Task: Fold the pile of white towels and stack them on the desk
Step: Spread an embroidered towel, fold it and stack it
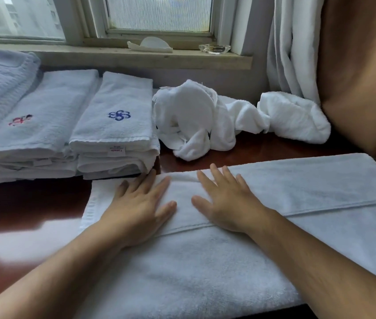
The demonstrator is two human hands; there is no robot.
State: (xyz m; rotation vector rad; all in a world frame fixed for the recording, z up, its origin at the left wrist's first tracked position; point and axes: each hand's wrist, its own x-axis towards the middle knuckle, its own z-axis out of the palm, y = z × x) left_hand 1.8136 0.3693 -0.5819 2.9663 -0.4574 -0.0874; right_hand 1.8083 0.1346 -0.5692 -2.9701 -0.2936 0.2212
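Observation:
A large white towel (205, 272) lies spread across the near part of the dark red desk (28, 201), its far strip folded over toward me. My left hand (141, 203) and my right hand (226, 201) rest flat on that folded strip, side by side, fingers spread, palms down, holding nothing. Behind them a crumpled pile of white towels (205, 120) stretches to the right. On the left stand two stacks of folded towels: one with a blue emblem (115, 125) on top, one with a red emblem (37, 125).
A folded light-blue ribbed blanket (0, 86) sits at the far left. The windowsill (136, 56) behind carries a glass ashtray (214, 49) and a white plastic piece (152, 45). White and brown curtains (320, 54) hang at the right.

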